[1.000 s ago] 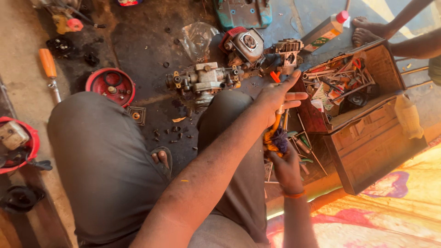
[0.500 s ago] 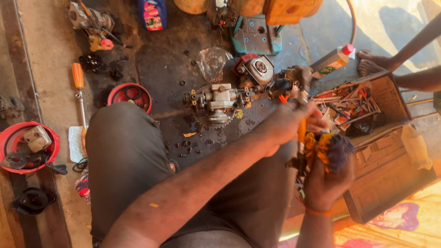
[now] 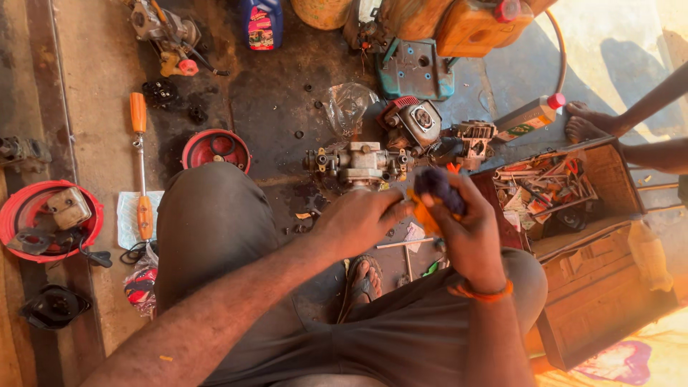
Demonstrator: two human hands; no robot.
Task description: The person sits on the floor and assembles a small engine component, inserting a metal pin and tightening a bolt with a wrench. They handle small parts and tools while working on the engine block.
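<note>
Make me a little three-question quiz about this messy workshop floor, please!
1. True or false: the right hand grips a dark blue and orange cloth bundle.
2. Which lies left of the grey-trousered knee? A) long orange-handled screwdriver B) green bucket C) white plate
3. What holds the jumble of metal tools at the right?

Key
1. True; the left hand touches it too.
2. A
3. The open brown wooden toolbox.

left hand (image 3: 358, 218) fingers curled, pinching | right hand (image 3: 462, 222) fingers closed, gripping | hands touching
</note>
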